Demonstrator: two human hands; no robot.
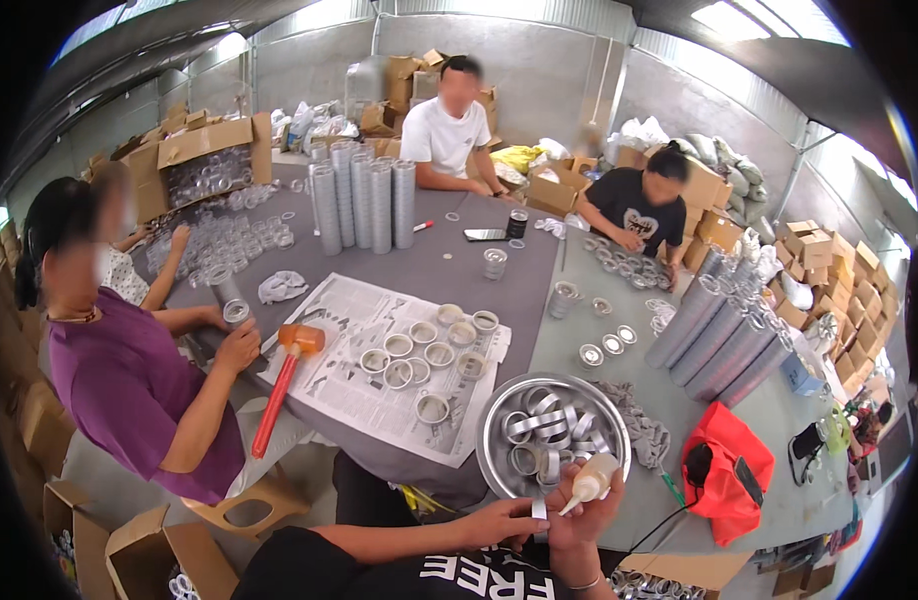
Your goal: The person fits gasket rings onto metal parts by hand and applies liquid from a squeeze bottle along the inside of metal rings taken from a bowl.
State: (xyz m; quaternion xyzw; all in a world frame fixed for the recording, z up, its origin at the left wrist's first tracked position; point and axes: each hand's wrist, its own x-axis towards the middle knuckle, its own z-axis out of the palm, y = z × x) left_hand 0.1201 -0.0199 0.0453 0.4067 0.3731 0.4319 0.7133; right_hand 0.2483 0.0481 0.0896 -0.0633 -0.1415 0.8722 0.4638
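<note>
The right hand (581, 518) was clamped around a squeeze bottle (601, 472), its nozzle tilted down toward the left; the left hand (507, 522) was pinched on a small pale band (540, 511), probably a ring seen edge-on, just beside the nozzle tip but apparently not touching it; both stood close in front of the wearer's body. With the nozzle pointing down, too hard a squeeze could have let the contents run onto the palm or over the band; a loose pinch, with so little to grip, could have let the band slip.

Just beyond, the metal bowl (491, 462) held a jumble of silver rings (553, 424); a forearm catching its rim could have tipped it. Farther left, round clear-walled pieces (432, 406) stood close together on newspaper (344, 405) over the table (524, 300); a brushing sleeve might have scattered them. The mallet (283, 385) lay at the paper's edge, its handle seeming to jut past the table; a knock from the co-worker in purple (144, 385) could have dropped it; tall grey stacks (364, 200) stood beyond, liable to topple if bumped.
</note>
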